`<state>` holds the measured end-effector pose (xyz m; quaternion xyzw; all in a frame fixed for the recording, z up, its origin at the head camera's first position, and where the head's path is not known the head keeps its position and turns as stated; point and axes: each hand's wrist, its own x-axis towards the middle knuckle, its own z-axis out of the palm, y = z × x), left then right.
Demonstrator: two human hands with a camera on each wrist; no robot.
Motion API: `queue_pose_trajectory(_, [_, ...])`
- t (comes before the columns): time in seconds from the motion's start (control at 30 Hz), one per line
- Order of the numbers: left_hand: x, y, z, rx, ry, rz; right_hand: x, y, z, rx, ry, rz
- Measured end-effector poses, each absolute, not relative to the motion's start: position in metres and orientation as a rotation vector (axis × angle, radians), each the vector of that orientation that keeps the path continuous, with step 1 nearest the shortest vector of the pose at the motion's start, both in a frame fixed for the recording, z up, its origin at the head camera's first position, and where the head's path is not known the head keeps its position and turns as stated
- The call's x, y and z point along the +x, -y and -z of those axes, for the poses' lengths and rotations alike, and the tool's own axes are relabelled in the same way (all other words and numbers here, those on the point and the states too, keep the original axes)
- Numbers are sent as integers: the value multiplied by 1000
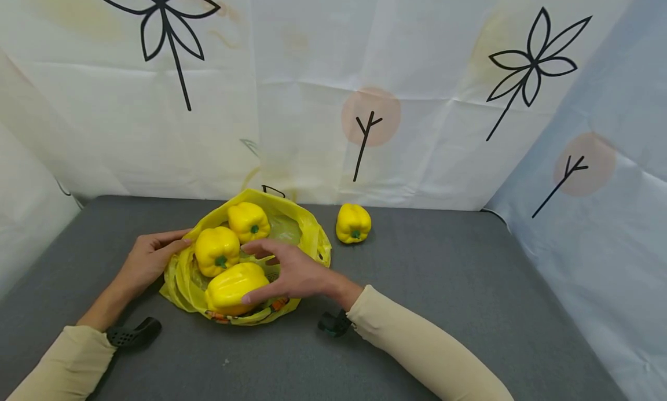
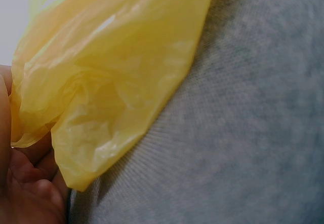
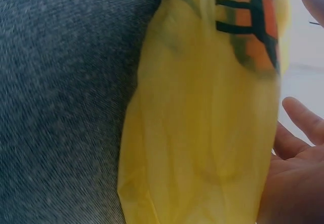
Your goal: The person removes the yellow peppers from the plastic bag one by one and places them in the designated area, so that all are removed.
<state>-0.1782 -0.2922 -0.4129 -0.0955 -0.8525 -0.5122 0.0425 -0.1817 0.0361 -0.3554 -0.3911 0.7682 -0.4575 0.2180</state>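
A yellow plastic bag lies open-mouthed on the grey table, with three yellow bell peppers inside. One pepper is at the back, another at the left, and a larger-looking one lies on its side in front. My left hand pinches the bag's left rim between thumb and fingers; the left wrist view shows the bag's folds there. Over the bag's mouth, my right hand is spread with nothing in it, thumb beside the front pepper. In the right wrist view the bag's side hides part of that hand.
A fourth yellow bell pepper stands on the table to the right of the bag, near the back edge. White printed cloth hangs behind the table and along its sides. Dark bands are on both wrists.
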Motion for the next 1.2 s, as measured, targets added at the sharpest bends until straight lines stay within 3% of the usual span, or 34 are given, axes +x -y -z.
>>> queue_pose_trajectory(1.2, [-178, 291, 412, -273, 2606, 1582, -177, -30, 366, -1087, -2297, 1120])
